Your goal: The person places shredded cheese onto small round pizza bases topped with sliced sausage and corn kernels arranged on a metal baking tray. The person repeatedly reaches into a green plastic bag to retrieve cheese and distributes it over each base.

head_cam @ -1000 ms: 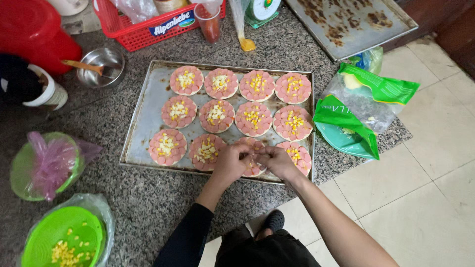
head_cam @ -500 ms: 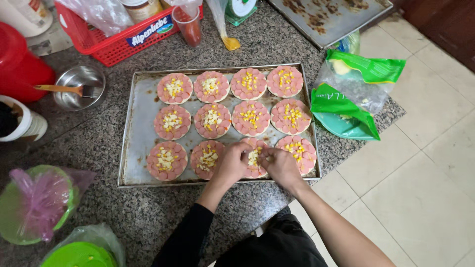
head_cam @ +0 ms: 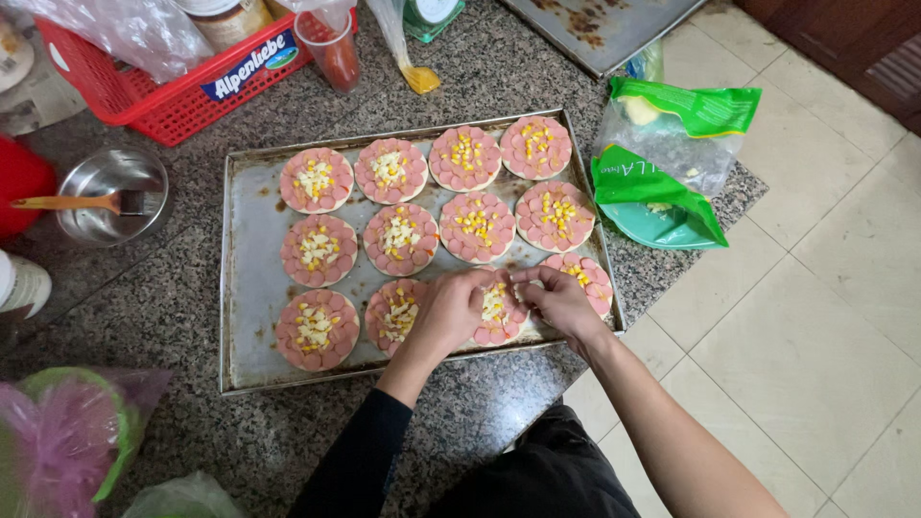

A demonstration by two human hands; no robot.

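Both hands pinched over one small round sausage-topped pizza (head_cam: 496, 317) at the near edge of the battered metal baking tray (head_cam: 251, 240): left hand (head_cam: 451, 312) and right hand (head_cam: 556, 299) with fingertips together on its topping; whether they grip anything, cannot tell. Eleven like pizzas crowd around. Bare tray strip along left edge. Green plastic bag (head_cam: 662, 163) just beyond right rim; red plastic basket (head_cam: 173, 96) past far-left corner.

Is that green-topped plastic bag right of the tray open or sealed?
Open: the bag has its green top spread apart, lying beside the tray.
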